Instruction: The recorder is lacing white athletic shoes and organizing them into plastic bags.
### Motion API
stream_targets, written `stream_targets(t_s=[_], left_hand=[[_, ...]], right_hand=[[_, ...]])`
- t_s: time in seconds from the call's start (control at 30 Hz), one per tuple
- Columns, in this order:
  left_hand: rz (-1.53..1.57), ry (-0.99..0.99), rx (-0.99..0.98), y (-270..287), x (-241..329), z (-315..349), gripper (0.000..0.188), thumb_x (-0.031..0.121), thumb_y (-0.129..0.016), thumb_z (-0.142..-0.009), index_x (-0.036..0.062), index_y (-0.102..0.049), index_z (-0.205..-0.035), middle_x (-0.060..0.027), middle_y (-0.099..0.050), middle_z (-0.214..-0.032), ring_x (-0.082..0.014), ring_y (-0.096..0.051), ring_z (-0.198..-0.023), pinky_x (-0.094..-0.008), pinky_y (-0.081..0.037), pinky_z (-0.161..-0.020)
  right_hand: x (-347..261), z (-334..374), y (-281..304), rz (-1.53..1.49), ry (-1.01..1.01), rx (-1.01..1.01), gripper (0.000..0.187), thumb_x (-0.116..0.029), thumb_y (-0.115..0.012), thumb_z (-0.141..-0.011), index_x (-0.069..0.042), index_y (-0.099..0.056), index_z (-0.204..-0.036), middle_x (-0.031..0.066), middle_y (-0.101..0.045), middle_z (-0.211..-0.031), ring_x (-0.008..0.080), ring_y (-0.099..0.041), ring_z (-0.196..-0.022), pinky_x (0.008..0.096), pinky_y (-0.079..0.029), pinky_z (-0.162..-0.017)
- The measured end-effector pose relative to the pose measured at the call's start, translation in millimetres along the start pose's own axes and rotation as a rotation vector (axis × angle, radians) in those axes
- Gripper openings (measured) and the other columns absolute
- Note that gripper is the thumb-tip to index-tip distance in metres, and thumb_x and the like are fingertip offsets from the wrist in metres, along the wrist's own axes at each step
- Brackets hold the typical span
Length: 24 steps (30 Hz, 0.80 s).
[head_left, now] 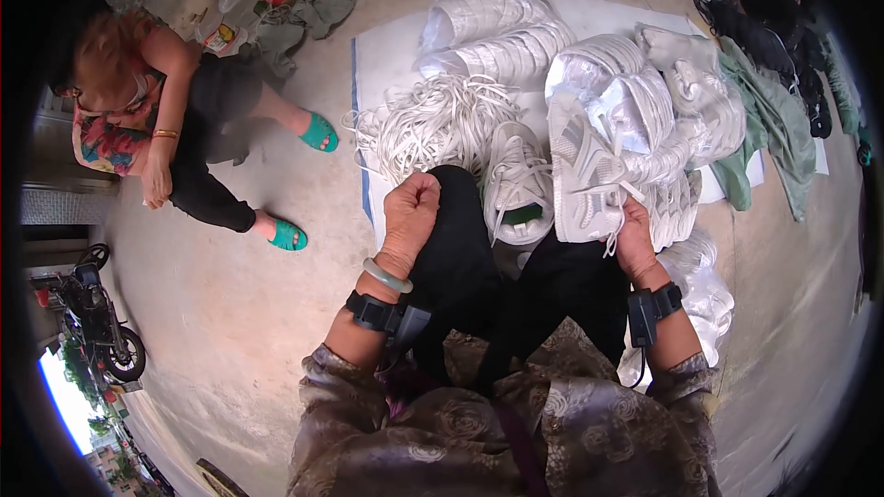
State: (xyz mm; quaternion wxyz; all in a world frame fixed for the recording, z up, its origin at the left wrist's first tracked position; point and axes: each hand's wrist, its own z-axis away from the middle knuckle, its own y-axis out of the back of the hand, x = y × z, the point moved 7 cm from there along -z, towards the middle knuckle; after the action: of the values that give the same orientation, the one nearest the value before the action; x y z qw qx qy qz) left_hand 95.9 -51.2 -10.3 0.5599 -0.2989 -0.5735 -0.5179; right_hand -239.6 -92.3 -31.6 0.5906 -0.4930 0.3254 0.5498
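My left hand [412, 213] is closed above my left knee, thumb against the curled fingers. Whether a lace or anything else is pinched there, I cannot make out. A white and grey sneaker [582, 175] stands tilted by my right knee, its side toward me. My right hand [635, 236] is beside it, closed on a white shoelace [603, 189] that crosses the shoe. Between my knees rests a second white sneaker [517, 175], laced, with green showing inside its opening. Just beyond my left hand lies a tangled heap of white shoelaces [440, 124].
Stacked white shoe uppers [502, 28] lie on a white sheet [391, 46], with more plastic-wrapped bundles [635, 92] to the right. Green cloth [760, 124] lies beyond them. At left sits a person in green sandals [319, 132]. A motorcycle [97, 317] stands farther left.
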Motion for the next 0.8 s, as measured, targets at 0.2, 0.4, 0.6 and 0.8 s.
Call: stream_targets(t_s=[0.2,0.4,0.6,0.8], left_hand=[[-0.563,-0.281,-0.199,-62,24,7,0.024,0.015,-0.055,-0.075,0.0018,-0.055,-0.094,-0.02,-0.061,-0.082,-0.0377,-0.059,-0.08,-0.0439,-0.047,-0.073],[-0.658,-0.115,-0.343,-92,-1,0,0.033,0.023,-0.051,-0.079,-0.0009,-0.052,-0.1,-0.0246,-0.06,-0.086,-0.0421,-0.056,-0.088,-0.0487,-0.043,-0.08],[0.022,0.322,-0.329,-78,-25,1,0.069,0.062,-0.041,-0.084,-0.0015,-0.054,-0.109,-0.0123,-0.061,-0.091,-0.0226,-0.056,-0.082,-0.0341,-0.044,-0.072],[0.27,0.425,-0.281,-81,-26,6,0.081,0.064,-0.039,-0.085,-0.0038,-0.04,-0.128,-0.0141,-0.046,-0.127,-0.0212,-0.042,-0.116,-0.0295,-0.028,-0.099]], right_hand=[[-14,21,40,-0.224,-0.047,0.15,0.017,-0.007,-0.045,-0.088,-0.003,-0.059,-0.098,0.0063,-0.062,-0.074,0.0141,-0.058,-0.054,0.0245,-0.047,-0.045],[-14,25,23,-0.068,0.058,0.11,0.018,-0.005,-0.055,-0.085,-0.002,-0.064,-0.099,0.0037,-0.066,-0.088,0.0092,-0.06,-0.066,0.0214,-0.048,-0.059],[-36,7,-42,0.667,0.281,-0.072,0.018,-0.011,-0.057,-0.08,0.002,-0.061,-0.092,0.0124,-0.064,-0.074,0.0196,-0.06,-0.06,0.0308,-0.047,-0.058],[-13,-23,-81,1.186,0.162,-0.237,0.063,-0.029,-0.065,-0.071,0.002,-0.04,-0.121,0.0212,-0.054,-0.107,0.0346,-0.054,-0.101,0.0381,-0.044,-0.087]])
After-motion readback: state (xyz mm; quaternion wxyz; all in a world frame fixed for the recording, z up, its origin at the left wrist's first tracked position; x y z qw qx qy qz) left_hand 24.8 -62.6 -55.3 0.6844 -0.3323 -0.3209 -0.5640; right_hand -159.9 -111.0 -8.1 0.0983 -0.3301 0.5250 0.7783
